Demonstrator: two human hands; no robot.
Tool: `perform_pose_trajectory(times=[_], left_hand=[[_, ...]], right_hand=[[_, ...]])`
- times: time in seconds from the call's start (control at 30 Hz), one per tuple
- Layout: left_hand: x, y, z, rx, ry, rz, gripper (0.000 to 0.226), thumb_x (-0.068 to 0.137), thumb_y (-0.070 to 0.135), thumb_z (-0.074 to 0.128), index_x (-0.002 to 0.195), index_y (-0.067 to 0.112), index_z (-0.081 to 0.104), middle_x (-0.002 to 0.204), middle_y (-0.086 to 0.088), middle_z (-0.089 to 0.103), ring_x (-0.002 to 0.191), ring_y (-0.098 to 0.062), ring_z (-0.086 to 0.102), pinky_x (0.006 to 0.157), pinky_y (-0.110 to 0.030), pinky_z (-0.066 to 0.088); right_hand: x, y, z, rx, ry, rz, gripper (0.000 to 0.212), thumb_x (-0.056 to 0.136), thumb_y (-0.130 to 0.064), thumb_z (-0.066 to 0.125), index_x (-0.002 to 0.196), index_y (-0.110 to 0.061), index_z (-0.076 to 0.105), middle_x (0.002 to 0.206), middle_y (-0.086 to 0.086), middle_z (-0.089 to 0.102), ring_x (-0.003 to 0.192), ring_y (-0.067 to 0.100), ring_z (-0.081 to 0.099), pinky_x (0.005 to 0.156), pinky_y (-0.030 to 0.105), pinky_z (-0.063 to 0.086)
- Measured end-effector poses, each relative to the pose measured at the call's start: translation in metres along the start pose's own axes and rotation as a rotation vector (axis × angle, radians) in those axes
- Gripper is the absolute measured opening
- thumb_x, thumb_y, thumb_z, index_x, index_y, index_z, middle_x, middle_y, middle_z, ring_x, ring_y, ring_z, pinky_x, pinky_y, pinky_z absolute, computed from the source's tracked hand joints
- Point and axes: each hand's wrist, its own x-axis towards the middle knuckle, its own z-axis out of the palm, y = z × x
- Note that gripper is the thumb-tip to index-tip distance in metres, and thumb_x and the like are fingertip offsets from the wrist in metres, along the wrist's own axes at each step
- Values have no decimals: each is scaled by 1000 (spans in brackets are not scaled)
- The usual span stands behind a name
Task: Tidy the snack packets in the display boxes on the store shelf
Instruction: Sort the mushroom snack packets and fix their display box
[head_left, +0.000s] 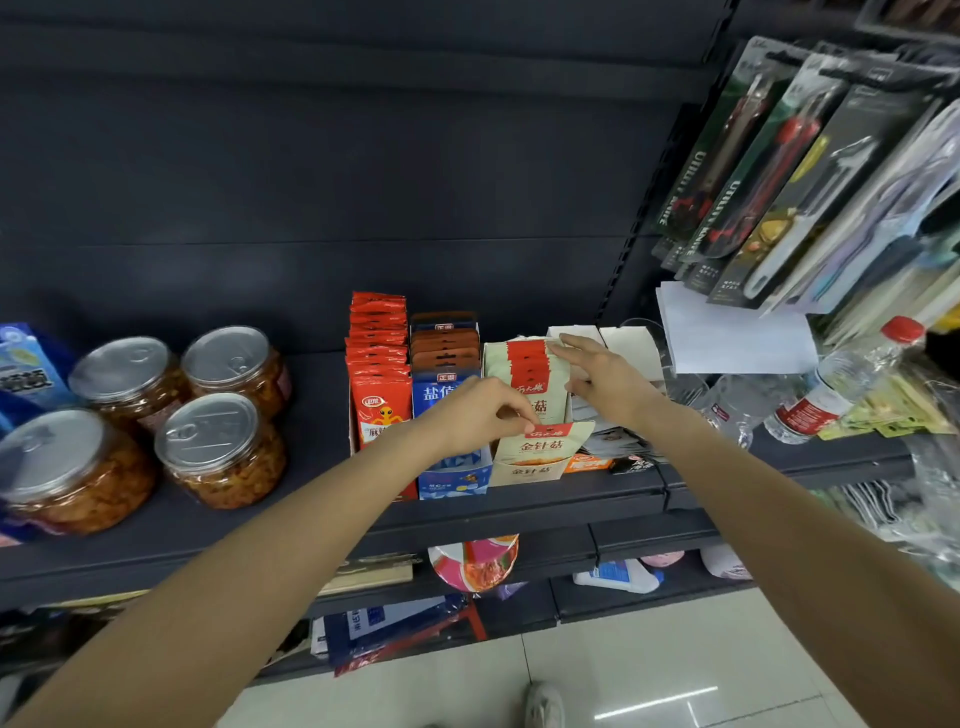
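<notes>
Three display boxes stand side by side on the dark shelf (311, 499): a red box of orange-red packets (378, 364), a blue box (453, 478) with brown packets, and a cream box (527, 470) of cream packets with red tops (527, 371). My left hand (480, 413) pinches the red top edge of the front cream packet (545, 441), which leans forward at the box's front. My right hand (597, 379) rests with fingers spread against the right side of the cream packet row.
Several clear jars with foil lids (208, 447) stand at the left. An open white box (631, 345), water bottles (831, 395) and loose papers crowd the right. Carded utility knives (753, 156) hang on the upper right. A lower shelf and tiled floor lie below.
</notes>
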Motion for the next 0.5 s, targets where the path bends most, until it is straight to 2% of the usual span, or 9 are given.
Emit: perform_pose_trajectory(times=[0.2, 0.4, 0.5], left_hand=[[-5, 3, 3, 89, -147, 46, 24, 90, 19, 61, 114, 18, 68, 117, 3, 66, 105, -6, 59, 93, -25, 49], [-5, 2, 3, -12, -58, 2, 27, 91, 27, 59, 116, 18, 65, 119, 3, 63, 109, -8, 57, 91, -25, 49], [-4, 2, 1, -35, -28, -1, 26, 92, 28, 58, 115, 18, 65, 117, 2, 65, 106, -8, 58, 89, -23, 49]], right_hand=[[-2, -1, 2, 3, 28, -2, 54, 95, -3, 49, 145, -16, 34, 155, 2, 22, 128, 20, 45, 109, 25, 28], [-3, -3, 0, -29, 16, -8, 60, 91, -12, 59, 145, -18, 34, 156, 2, 22, 126, 21, 46, 109, 27, 29], [-7, -5, 3, -23, 80, -42, 55, 90, -13, 62, 141, -20, 42, 152, 3, 29, 119, 22, 53, 107, 33, 37]])
